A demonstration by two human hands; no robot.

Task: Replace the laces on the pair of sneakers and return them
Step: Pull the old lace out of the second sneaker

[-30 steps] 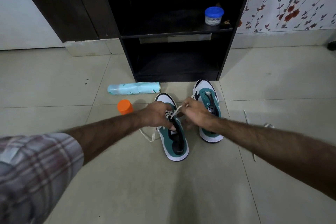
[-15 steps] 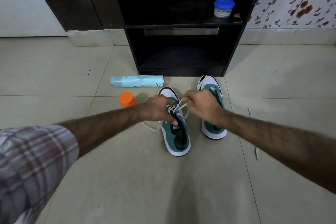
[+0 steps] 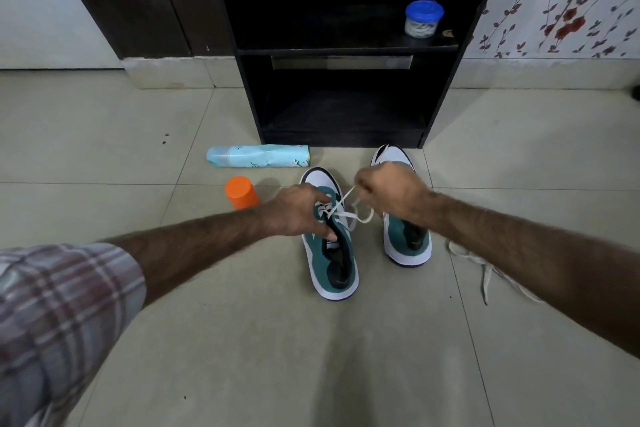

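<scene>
a: item one, the hands?
b: the left hand (image 3: 298, 210) is pressed on the left sneaker (image 3: 330, 246), fingers curled at its tongue. a white lace (image 3: 341, 203) is pinched in the right hand (image 3: 391, 189) and drawn taut.

a: item two, placement?
b: both shoes are stood on the tiled floor (image 3: 242, 340) before a dark shelf unit (image 3: 346, 52); the right sneaker (image 3: 407, 239) is partly covered. a loose lace (image 3: 485, 274) is laid beside it.
</scene>
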